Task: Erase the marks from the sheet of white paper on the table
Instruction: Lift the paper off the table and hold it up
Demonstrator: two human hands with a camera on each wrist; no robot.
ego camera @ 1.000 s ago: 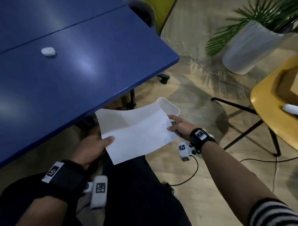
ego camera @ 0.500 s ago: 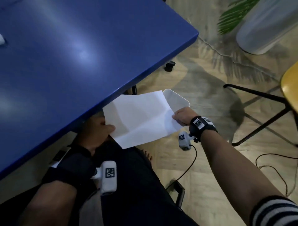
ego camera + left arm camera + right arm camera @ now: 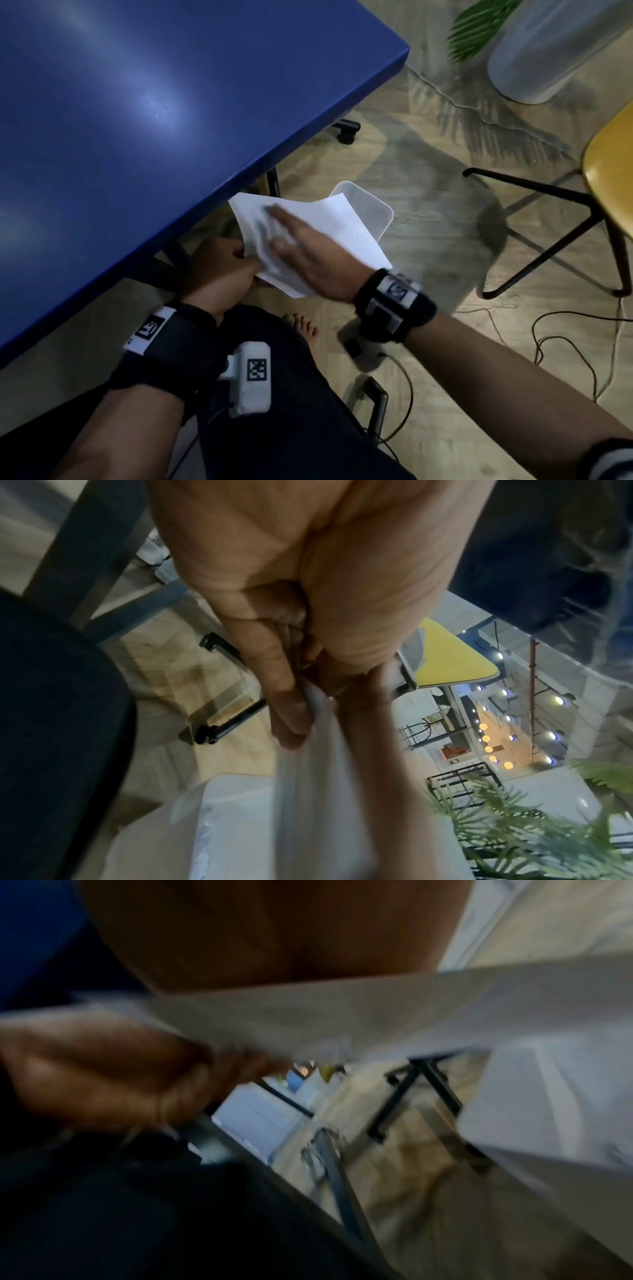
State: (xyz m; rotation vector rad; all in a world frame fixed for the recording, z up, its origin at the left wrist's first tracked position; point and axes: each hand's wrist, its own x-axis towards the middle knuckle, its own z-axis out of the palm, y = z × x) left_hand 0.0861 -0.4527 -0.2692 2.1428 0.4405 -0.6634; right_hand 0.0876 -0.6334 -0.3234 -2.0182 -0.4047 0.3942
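The white sheet of paper (image 3: 346, 233) hangs below the blue table's (image 3: 137, 120) edge, above a white bin (image 3: 375, 210) on the floor. My left hand (image 3: 219, 270) pinches the sheet's near left edge; the left wrist view shows its thumb and fingers (image 3: 291, 696) clamped on the paper (image 3: 318, 791). My right hand (image 3: 308, 250) lies flat on top of the sheet with straight fingers, blurred by motion. Seen from below in the right wrist view, the paper (image 3: 342, 1010) sits under the right palm. Faint marks are too blurred to read.
A yellow chair (image 3: 609, 178) with black legs stands at the right. A pale planter (image 3: 555, 51) with green fronds is at the back right. Cables (image 3: 565, 342) trail over the wooden floor. My dark-trousered legs (image 3: 274, 411) are below the hands.
My right hand has let go of the sheet's right edge and moved onto its top face, fingers flat. The left hand keeps its pinch. The view has dropped closer to the sheet.
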